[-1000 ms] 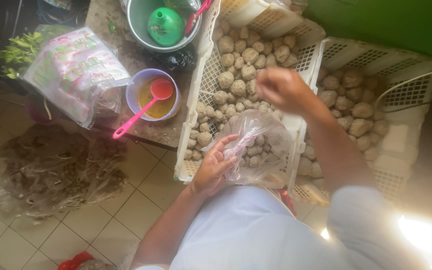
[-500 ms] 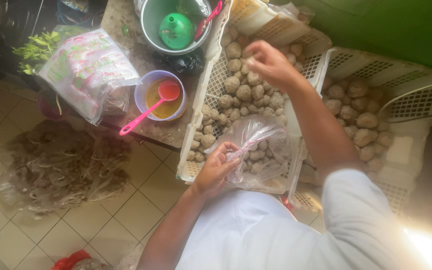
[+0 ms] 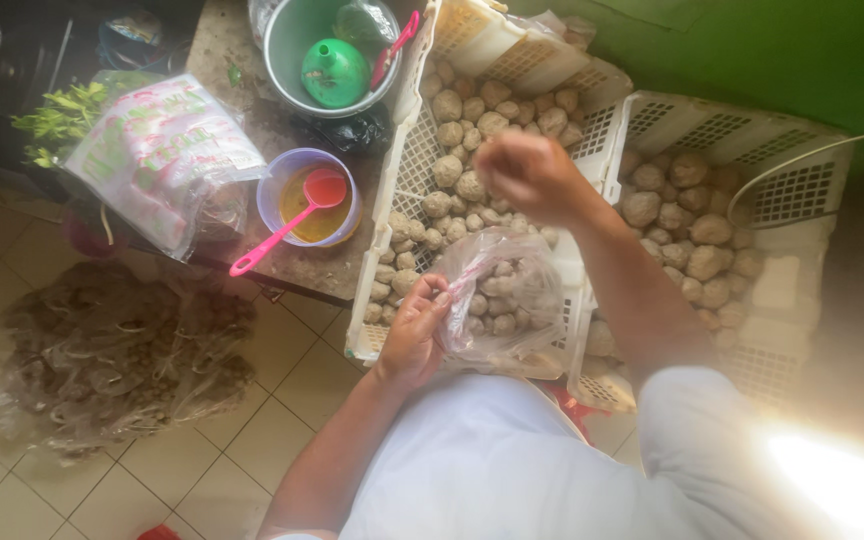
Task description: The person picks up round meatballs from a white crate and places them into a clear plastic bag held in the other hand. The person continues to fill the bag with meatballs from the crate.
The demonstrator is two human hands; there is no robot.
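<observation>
Crates are filling the scene: a white slatted crate (image 3: 407, 190) of beige meatballs (image 3: 457, 185) at twelve o'clock, a second crate (image 3: 802, 190) at two o'clock. Right hand (image 3: 527, 172) is hovering blurred over the meatballs, fingers curled; whether it is grasping one, I cannot tell. Left hand (image 3: 414, 330) is pinching open a clear plastic bag (image 3: 502, 290) of meatballs at six o'clock. A pink ladle (image 3: 287, 230) is resting in a purple bowl (image 3: 277, 190) at nine o'clock.

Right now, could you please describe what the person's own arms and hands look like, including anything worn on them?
Both forearms are bare, with no gloves on either hand. The left hand and the right hand show no rings, watch or bracelets that I can make out; the right one is motion-blurred. A short white sleeve covers the right upper arm, part of a white shirt. The left sleeve is hard to tell apart from the shirt.
</observation>
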